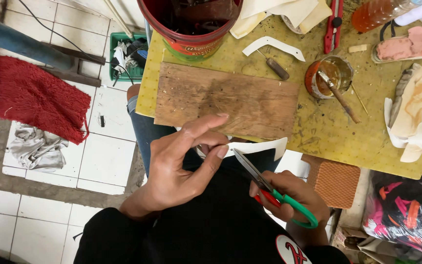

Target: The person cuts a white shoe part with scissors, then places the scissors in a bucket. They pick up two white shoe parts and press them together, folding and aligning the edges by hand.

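From the head camera, trimming is under way: the left hand (181, 164) pinches a white cut-out piece (260, 146) just near the wooden board (225, 100), while the right hand (289, 198) grips green-handled scissors (264, 183), blades at its edge. Closing the blades next calls for a steady piece.

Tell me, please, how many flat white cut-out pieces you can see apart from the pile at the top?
2. One white piece lies on the yellow table beside the red bucket; the other white piece is held by the left hand at the scissors. Others may be hidden.
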